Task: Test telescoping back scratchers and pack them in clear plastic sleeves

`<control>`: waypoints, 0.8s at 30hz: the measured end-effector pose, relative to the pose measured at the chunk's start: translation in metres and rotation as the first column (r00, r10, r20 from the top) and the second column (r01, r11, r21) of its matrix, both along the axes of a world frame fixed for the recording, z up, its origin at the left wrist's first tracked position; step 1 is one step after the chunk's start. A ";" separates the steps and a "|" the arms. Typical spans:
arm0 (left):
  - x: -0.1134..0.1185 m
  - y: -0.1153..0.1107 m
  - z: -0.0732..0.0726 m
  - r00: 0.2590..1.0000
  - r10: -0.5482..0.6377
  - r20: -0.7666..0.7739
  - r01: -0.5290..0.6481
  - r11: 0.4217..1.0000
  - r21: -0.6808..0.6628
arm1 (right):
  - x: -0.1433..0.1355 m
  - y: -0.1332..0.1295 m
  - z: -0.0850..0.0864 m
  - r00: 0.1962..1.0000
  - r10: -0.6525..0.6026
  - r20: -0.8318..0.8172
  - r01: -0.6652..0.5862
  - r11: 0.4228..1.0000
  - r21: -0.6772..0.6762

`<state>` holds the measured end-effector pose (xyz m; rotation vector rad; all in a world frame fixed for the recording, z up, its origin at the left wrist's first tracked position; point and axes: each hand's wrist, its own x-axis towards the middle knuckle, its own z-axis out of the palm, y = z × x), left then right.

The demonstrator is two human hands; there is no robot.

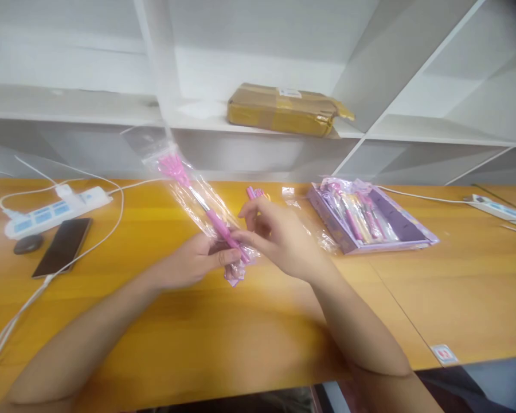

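Note:
My left hand [198, 261] grips the lower end of a clear plastic bag [193, 198]. Inside the bag lies a pink stick with a hand-shaped head [217, 222], slanting up to the left. My right hand [279, 232] is just right of it, thumb reaching to the stick's lower part, fingers curled. Beside its fingertips shows a pink and purple striped item [255, 193]; whether the fingers hold it is not clear. To the right stands an open purple box [348, 246] with several bagged pink and yellow items [363, 218]. A clear wrapper [307, 221] lies left of the box.
A power strip [60, 212] with white cables, a black mouse [28, 244] and a phone [63, 246] are at the left. A taped brown parcel [284, 109] sits on the white shelf behind the table [189, 344]. Another power strip [499, 209] is at the far right.

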<state>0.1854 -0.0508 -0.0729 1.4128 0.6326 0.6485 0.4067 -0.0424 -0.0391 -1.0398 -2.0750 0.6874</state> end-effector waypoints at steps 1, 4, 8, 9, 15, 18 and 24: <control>0.001 0.001 -0.005 1.000 -0.002 -0.002 0.002 1.000 -0.001 | -0.001 0.003 -0.005 1.000 0.005 -0.022 -0.006 0.998 -0.057; 0.003 -0.004 -0.034 1.000 0.015 0.003 -0.015 1.000 0.005 | 0.000 0.006 -0.038 0.992 0.054 -0.113 -0.081 0.965 -0.251; 0.002 -0.031 -0.089 0.981 0.187 -0.058 -0.189 0.982 -0.028 | 0.007 -0.007 -0.097 0.963 0.174 -0.207 -0.229 0.932 -0.280; 0.002 -0.040 -0.101 0.979 0.194 -0.068 -0.198 0.979 -0.050 | 0.008 -0.013 -0.109 0.955 0.209 -0.211 -0.262 0.928 -0.265; 0.003 -0.080 -0.127 0.990 0.107 -0.089 -0.120 0.980 -0.157 | 0.010 -0.042 -0.140 0.924 0.292 -0.246 -0.357 0.890 -0.283; -0.001 -0.082 -0.127 0.994 0.081 -0.079 -0.092 0.984 -0.150 | 0.009 -0.048 -0.139 0.859 0.401 -0.319 -0.488 0.828 -0.274; -0.010 -0.073 -0.128 1.000 0.010 -0.028 -0.015 0.985 -0.171 | 0.005 -0.053 -0.142 0.901 0.405 -0.154 -0.433 0.857 -0.280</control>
